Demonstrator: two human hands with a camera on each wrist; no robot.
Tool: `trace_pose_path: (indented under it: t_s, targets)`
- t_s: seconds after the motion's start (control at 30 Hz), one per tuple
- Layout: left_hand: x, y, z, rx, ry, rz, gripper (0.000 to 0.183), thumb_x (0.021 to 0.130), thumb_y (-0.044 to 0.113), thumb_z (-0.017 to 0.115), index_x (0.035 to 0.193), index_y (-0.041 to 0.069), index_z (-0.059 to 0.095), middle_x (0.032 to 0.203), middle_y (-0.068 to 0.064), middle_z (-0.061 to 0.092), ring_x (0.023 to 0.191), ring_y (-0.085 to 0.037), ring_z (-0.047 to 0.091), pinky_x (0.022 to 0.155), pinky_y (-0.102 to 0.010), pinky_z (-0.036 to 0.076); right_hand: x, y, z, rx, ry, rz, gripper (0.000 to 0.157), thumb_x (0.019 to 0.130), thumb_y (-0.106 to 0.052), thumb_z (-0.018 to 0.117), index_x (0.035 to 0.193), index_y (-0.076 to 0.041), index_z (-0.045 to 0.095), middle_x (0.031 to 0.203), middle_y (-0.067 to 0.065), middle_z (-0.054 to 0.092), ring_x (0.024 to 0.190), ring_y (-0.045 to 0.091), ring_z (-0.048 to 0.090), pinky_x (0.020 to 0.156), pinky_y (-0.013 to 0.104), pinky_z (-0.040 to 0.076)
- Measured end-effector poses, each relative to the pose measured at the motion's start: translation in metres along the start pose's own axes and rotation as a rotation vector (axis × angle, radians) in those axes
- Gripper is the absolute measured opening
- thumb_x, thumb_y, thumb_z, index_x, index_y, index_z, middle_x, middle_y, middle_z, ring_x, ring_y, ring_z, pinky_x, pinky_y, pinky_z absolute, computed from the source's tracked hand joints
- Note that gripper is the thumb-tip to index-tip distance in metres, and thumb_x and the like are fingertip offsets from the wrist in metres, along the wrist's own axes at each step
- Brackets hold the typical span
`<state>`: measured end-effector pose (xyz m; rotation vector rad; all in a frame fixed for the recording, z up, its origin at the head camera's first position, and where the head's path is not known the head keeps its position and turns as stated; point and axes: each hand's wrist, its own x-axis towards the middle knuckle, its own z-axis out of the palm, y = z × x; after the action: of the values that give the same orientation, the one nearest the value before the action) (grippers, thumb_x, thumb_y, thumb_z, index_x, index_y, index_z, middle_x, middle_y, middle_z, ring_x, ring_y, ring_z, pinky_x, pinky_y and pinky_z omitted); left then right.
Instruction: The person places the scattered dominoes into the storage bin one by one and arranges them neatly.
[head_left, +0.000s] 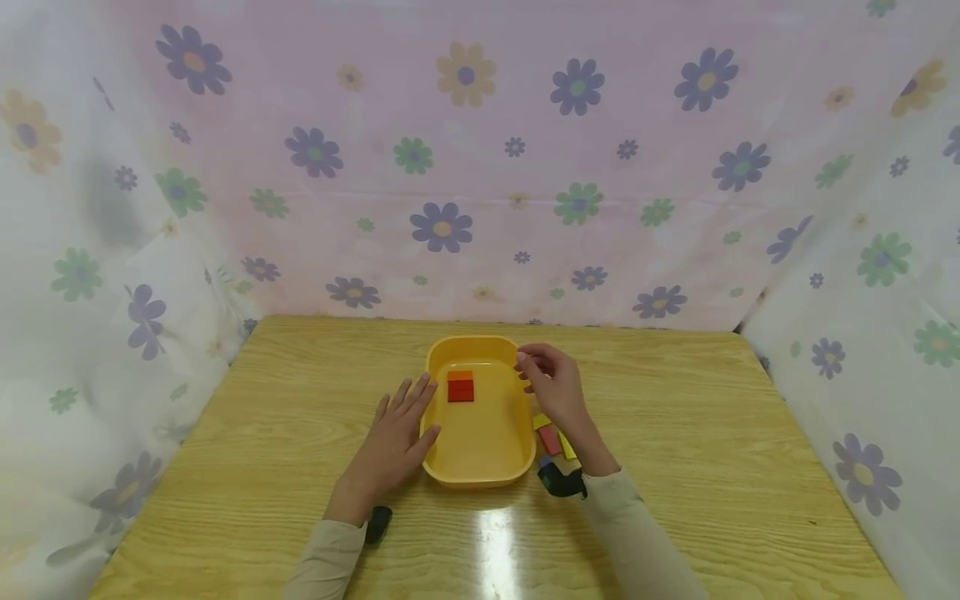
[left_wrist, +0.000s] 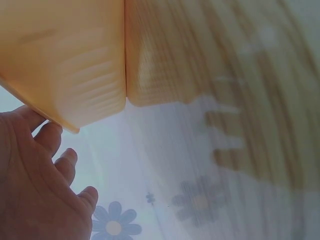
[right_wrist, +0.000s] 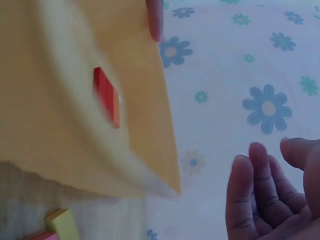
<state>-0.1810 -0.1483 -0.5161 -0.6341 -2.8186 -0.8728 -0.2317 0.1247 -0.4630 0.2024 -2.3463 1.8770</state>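
Observation:
A yellow plastic tray (head_left: 483, 479) sits on the table, with a red block (head_left: 461, 392) and an orange block (head_left: 460, 376) side by side inside it. My left hand (head_left: 393, 442) rests on the tray's left rim, fingers spread and nearly straight. In the left wrist view, the fingertips (left_wrist: 49, 137) touch the rim from outside. Over the right rim hovers my right hand (head_left: 553, 387), its fingers loosely bent. The right wrist view shows a gap between thumb and fingers (right_wrist: 240, 185), with nothing held.
Right of the tray, partly under my right forearm, lie a pink block (head_left: 550, 440), yellow blocks (head_left: 567, 446) and a purple block (head_left: 545, 460). A dark wrist-camera mount (head_left: 561, 481) hangs below the right wrist. Flowered cloth (head_left: 480, 167) surrounds the wooden table (head_left: 315, 367).

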Motion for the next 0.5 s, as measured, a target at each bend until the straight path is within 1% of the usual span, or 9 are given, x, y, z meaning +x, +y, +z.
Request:
trace_pose_path:
  t_s: [0.03,0.13,0.27,0.4,0.5]
  targets:
    - [0.000,0.000,0.000,-0.001,-0.001,0.001,0.065,0.103,0.030,0.058,0.160,0.009,0.034,0.168,-0.008,0.026,0.155,-0.041,0.020,0.120,-0.070,0.013,-0.001,0.002,-0.002,0.004,0.018,-0.002,0.025,0.103,-0.017,0.061,0.116,0.003,0.069,0.099,0.022,0.071,0.084,0.034,0.068,0.065,0.030,0.061]
    - [-0.001,0.002,-0.002,-0.009,-0.013,-0.005,0.065,0.104,0.031,0.057,0.160,0.010,0.033,0.168,-0.007,0.025,0.155,-0.039,0.019,0.121,-0.068,0.012,-0.006,0.009,-0.006,0.013,0.067,0.001,0.024,0.104,-0.017,0.061,0.114,0.002,0.070,0.096,0.022,0.071,0.084,0.038,0.068,0.062,0.025,0.059]
    - [0.000,0.002,-0.002,-0.014,-0.022,-0.014,0.064,0.104,0.032,0.056,0.160,0.010,0.033,0.168,-0.006,0.025,0.155,-0.039,0.018,0.121,-0.067,0.011,-0.012,0.019,-0.015,0.034,0.105,0.016,0.022,0.104,-0.018,0.061,0.113,-0.001,0.071,0.096,0.024,0.070,0.083,0.038,0.067,0.061,0.024,0.058]
    - [0.000,0.002,-0.003,-0.010,-0.023,-0.018,0.064,0.104,0.033,0.055,0.160,0.010,0.033,0.168,-0.006,0.025,0.156,-0.037,0.018,0.122,-0.067,0.011,-0.017,0.029,-0.022,0.054,0.122,0.063,0.022,0.104,-0.019,0.061,0.112,-0.001,0.071,0.097,0.026,0.070,0.082,0.036,0.068,0.061,0.028,0.059]
    - [0.000,0.002,-0.003,-0.010,-0.025,-0.022,0.064,0.105,0.033,0.055,0.160,0.011,0.033,0.168,-0.004,0.024,0.156,-0.036,0.017,0.122,-0.066,0.011,-0.021,0.036,-0.027,0.066,0.129,0.097,0.022,0.104,-0.017,0.060,0.112,0.001,0.070,0.097,0.026,0.069,0.079,0.034,0.067,0.062,0.032,0.060]
